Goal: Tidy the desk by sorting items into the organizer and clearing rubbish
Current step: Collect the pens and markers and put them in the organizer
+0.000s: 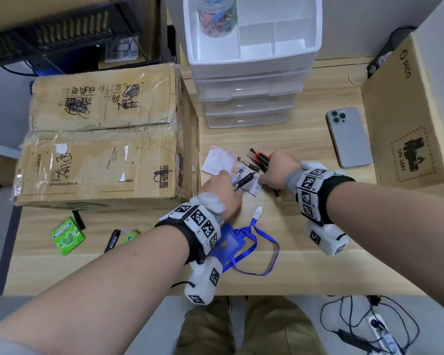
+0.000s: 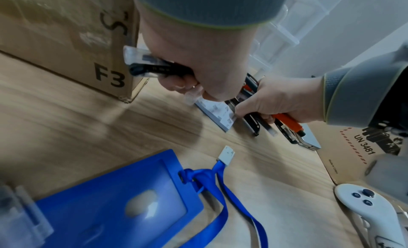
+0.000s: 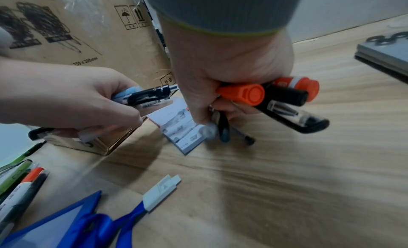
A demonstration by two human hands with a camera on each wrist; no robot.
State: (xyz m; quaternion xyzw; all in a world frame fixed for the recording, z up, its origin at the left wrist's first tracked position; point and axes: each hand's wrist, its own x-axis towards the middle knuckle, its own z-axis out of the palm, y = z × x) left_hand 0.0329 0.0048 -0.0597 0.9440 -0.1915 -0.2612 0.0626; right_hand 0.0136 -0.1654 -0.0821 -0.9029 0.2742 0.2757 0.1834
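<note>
My left hand (image 1: 222, 187) grips a few pens (image 1: 244, 179), black and clear-barrelled, seen close in the left wrist view (image 2: 152, 68). My right hand (image 1: 277, 170) grips a bundle of pens and orange-capped markers (image 3: 276, 98) just above the desk, a hand's width to the right of the left one. Between the two hands lies a small printed notepad (image 3: 183, 131), with a pink-edged sticky pad (image 1: 219, 160) beyond it. The white drawer organizer (image 1: 251, 60) stands at the back of the desk, its top tray holding a jar of clips (image 1: 217, 15).
A large cardboard box (image 1: 105, 134) fills the left side and a PICO box (image 1: 405, 111) the right. A phone (image 1: 349, 137) lies face down. A blue badge holder with lanyard (image 1: 244, 244), green gum packs (image 1: 67, 235) and a black pen (image 1: 112, 240) lie near the front edge.
</note>
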